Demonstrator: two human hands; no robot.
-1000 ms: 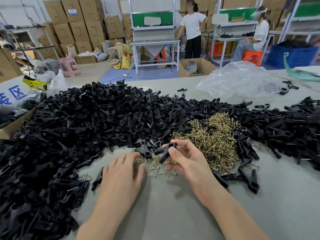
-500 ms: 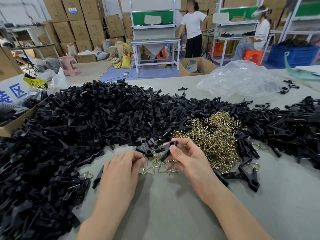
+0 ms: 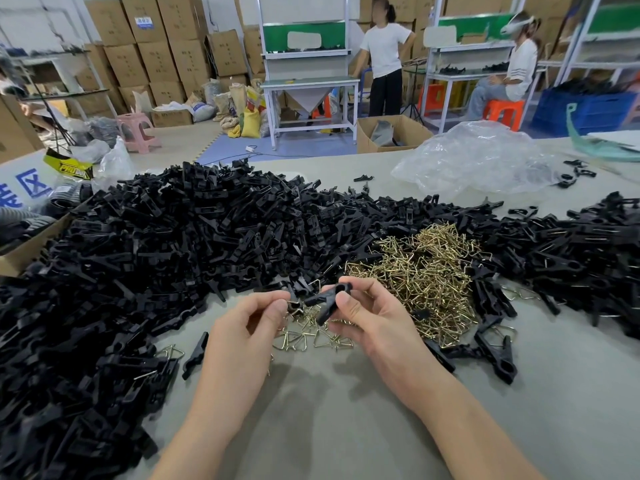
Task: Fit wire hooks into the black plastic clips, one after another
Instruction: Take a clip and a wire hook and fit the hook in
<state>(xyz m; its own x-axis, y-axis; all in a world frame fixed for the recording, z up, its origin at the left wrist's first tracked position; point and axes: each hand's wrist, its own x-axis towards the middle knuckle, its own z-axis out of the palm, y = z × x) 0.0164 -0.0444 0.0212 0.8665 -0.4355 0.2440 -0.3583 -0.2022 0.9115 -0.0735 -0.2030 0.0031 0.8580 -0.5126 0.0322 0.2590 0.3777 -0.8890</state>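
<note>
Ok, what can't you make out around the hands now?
Head view.
The small piece the left hand pinches: mostly hidden by its fingertips; hook or not, unclear.
Whether the black clip in the right hand holds a hook: thumb covers it.
The clip pile: cut off at left edge.

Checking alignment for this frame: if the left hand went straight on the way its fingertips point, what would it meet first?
The clip pinched in the right hand, just ahead of the left hand and what looks like a hook in its grip. Depth is unclear, but they seem level.
</note>
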